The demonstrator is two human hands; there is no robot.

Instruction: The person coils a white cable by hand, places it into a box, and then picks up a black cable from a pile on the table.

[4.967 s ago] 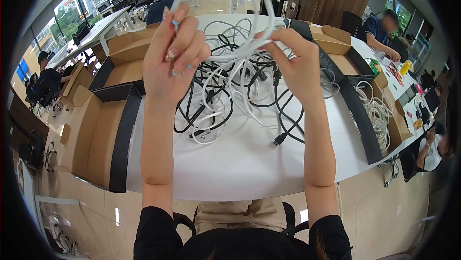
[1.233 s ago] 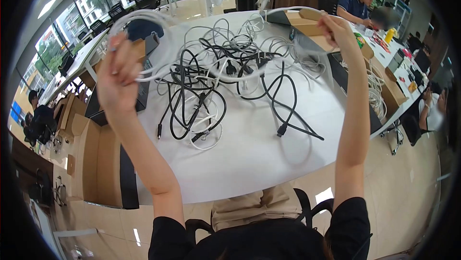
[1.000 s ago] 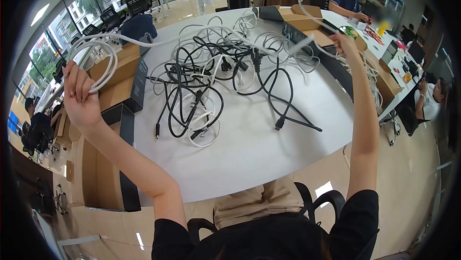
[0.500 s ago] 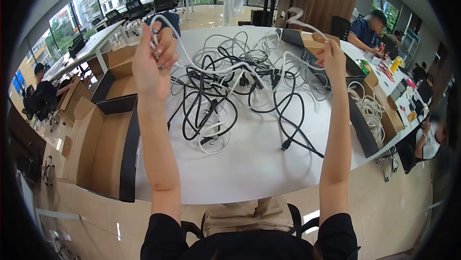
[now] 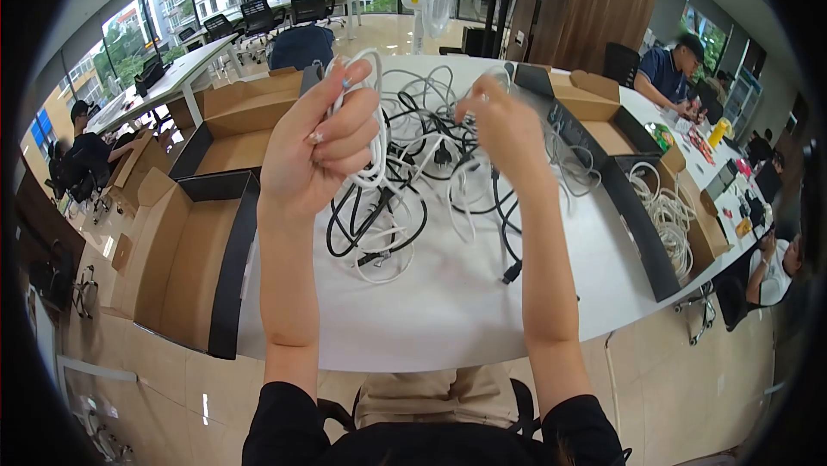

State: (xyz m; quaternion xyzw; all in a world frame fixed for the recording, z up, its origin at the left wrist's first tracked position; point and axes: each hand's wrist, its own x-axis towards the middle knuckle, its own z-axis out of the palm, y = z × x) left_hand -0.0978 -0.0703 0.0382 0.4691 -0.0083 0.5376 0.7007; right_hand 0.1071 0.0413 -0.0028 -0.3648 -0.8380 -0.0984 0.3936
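Observation:
My left hand is raised over the white table and grips a coiled white cable, its loops hanging from the fingers. Close beside it, my right hand pinches another stretch of the same white cable; it is motion-blurred. Under both hands lies a tangled heap of black and white cables. A black plug end lies loose toward the table's front.
Open cardboard boxes stand left and back left; a box at the right holds coiled white cables. People sit at the far right and far left. A fan stands behind the table.
My hands were stretched wide apart with the white cable taut between them; they have come together in front of me, and more loops are gathered in my left hand.

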